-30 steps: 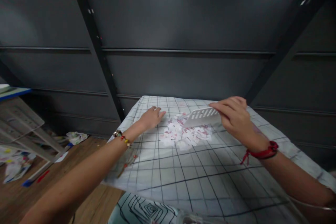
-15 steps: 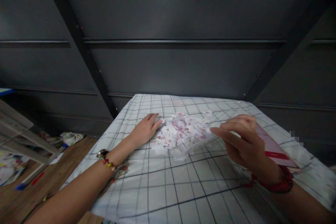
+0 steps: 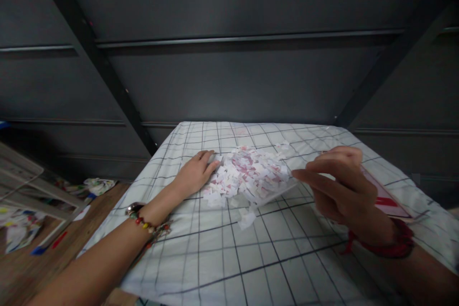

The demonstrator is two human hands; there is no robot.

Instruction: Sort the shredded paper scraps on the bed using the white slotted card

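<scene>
A heap of small torn paper scraps, white with pink bits, lies in a shallow clear tray on the checked cloth. At the heap's left side my left hand rests low, fingers outstretched, thumb against the edge of the scraps. My right hand hovers just right of the tray's corner with its fingers bent. Its thumb and index tips come together; whether anything small is between them, I cannot make out. One loose scrap sits on the cloth in front of the tray.
The white cloth with dark grid lines covers the table. A flat pink and red item lies partly behind my right hand. Dark panels rise beyond the table. To the left, a white metal frame stands on the wooden floor.
My right hand has drawn slightly right, away from the tray's corner. A scrap now shows farther in front of the tray. My left hand stays beside the heap; the view has shifted a little.
</scene>
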